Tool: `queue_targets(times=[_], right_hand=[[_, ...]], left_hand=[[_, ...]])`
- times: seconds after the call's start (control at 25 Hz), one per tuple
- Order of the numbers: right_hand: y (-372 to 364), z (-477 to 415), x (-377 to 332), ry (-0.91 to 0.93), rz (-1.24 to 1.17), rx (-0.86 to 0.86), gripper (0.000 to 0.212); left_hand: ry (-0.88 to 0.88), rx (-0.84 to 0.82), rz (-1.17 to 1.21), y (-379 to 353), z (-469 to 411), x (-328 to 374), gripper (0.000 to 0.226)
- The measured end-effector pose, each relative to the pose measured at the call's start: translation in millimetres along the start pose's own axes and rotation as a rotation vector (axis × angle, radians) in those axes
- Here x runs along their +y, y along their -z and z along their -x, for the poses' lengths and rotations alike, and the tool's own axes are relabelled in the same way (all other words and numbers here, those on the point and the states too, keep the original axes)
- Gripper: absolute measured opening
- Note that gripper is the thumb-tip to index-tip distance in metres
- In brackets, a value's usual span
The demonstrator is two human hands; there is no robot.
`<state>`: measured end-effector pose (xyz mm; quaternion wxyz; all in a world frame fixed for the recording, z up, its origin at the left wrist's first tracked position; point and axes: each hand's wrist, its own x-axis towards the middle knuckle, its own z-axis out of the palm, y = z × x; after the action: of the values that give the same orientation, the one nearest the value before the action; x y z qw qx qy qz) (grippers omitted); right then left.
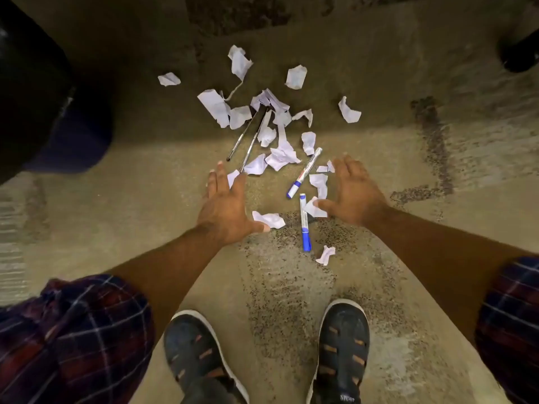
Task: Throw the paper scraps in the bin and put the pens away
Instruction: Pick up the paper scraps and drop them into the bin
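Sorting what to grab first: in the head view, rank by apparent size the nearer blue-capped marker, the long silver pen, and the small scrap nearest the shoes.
1. Long silver pen, longest though farther away.
2. Nearer blue-capped marker, clearly shorter.
3. Scrap nearest the shoes, smallest.

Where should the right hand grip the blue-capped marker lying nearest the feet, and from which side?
Pinch the white barrel mid-length, coming from above with the right hand. The marker lies flat on the floor, blue cap toward the feet, long axis pointing away. A paper scrap touches its upper right, so stay below that; its lower sides are clear.
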<state>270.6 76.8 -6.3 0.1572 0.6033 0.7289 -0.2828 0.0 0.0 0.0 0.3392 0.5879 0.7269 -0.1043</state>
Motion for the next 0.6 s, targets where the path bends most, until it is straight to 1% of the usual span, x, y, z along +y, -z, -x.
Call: queue_targets(times=[0.08,0.2,0.32,0.4,0.52,0.6], right_hand=[[-7,-15,0,0.007,-0.013,-0.015,0.111],[-22,-21,-8,0.059,0.089,-0.048,0.101],[-38,-14,-16,0.104,0.152,-0.020,0.087],[-43,-11,-15,0.119,0.161,-0.013,0.075],[-52,1,-10,0.165,0.159,-0.004,0.060],[-61,14,-6,0.166,0.170,-0.027,0.061]], left_hand=[[-0.005,0.026,0.031,-9,-18,1,0.140],[-0.039,0.003,-0.037,-25,-27,8,0.127],[-0.089,0.077,-0.091,-44,-20,13,0.090],[-0.072,0.120,-0.098,-49,-15,17,0.069],[-0.101,0.109,-0.121,-52,-8,22,0.047],[-0.130,0.092,-0.100,-56,-4,23,0.038]])
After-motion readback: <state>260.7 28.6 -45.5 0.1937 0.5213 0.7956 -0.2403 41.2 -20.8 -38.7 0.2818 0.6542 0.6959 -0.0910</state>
